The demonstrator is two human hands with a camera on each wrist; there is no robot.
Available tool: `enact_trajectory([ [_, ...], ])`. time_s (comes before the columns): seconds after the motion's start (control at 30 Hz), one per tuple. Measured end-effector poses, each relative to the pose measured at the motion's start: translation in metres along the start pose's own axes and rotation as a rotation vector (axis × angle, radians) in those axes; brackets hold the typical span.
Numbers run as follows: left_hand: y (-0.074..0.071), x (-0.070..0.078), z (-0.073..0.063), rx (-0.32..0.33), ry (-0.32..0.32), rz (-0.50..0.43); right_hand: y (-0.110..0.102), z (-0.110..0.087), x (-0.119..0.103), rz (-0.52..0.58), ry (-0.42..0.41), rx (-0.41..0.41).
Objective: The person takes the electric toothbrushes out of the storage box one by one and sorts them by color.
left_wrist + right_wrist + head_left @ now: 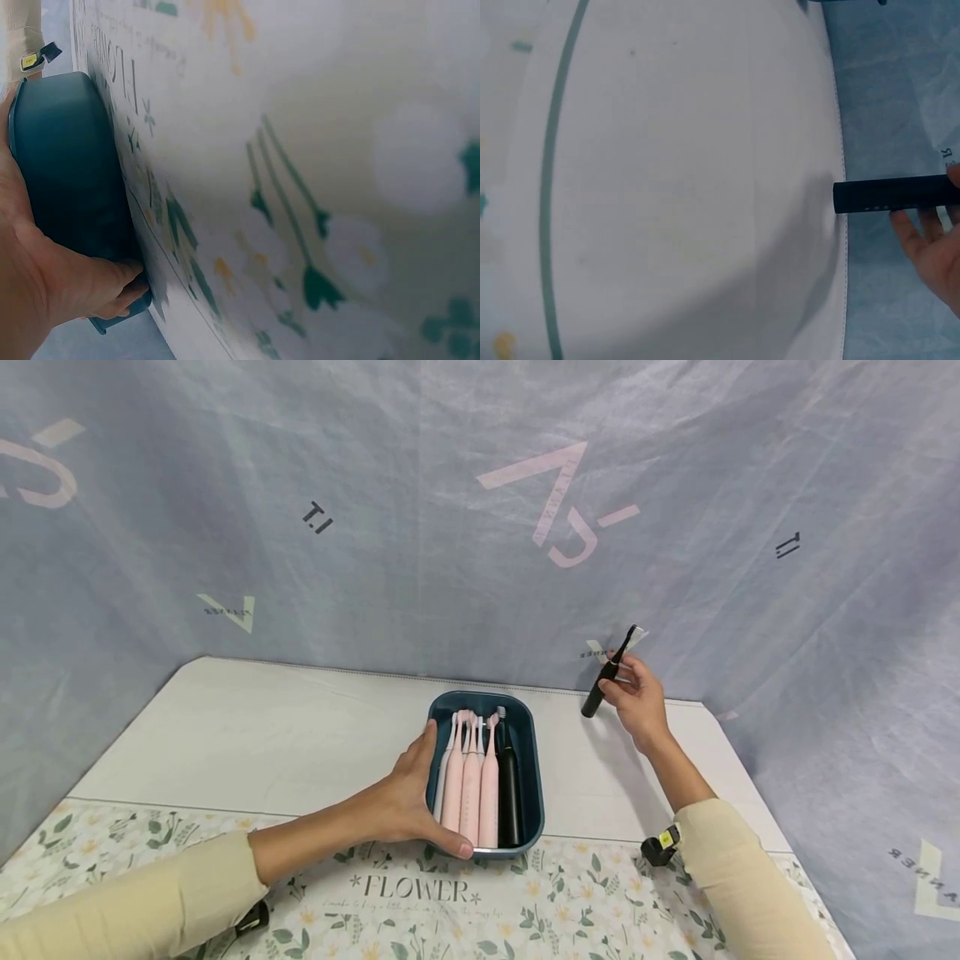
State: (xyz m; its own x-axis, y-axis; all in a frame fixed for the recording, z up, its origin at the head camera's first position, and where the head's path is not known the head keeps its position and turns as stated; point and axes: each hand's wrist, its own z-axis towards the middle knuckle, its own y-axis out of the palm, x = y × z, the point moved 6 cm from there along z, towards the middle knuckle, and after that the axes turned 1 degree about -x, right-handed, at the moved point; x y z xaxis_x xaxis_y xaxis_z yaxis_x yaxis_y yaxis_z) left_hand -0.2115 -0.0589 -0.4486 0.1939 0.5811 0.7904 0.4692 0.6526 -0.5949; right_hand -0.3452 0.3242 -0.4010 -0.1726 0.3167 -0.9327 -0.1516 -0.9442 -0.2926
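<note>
In the head view my left hand [412,789] holds a dark blue plastic bin [537,777] by its left side, thumb along the front rim. The left wrist view shows that hand's fingers [124,281] against the wall of the bin [71,161]. Several electric toothbrushes lie side by side in the bin, brush heads toward the back: pink ones [470,789], a pale one [442,777] at the left and a black one [510,797] at the right. My right hand [637,697] pinches another black electric toothbrush [595,697] tilted, head up, above the table's back right. Its handle [885,195] crosses the right wrist view.
A white sheet [247,735] covers the back of the table, and a floral cloth with the word FLOWER [416,889] lies along the front. Grey-blue printed fabric [420,568] hangs behind and at both sides, close beyond my right hand.
</note>
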Motion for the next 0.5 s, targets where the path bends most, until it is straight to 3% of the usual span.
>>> enact_trajectory([
  [0.5, 0.0, 0.001, 0.0, 0.007, -0.006, 0.009, 0.002, 0.001, 0.023, -0.077, 0.105, -0.065],
])
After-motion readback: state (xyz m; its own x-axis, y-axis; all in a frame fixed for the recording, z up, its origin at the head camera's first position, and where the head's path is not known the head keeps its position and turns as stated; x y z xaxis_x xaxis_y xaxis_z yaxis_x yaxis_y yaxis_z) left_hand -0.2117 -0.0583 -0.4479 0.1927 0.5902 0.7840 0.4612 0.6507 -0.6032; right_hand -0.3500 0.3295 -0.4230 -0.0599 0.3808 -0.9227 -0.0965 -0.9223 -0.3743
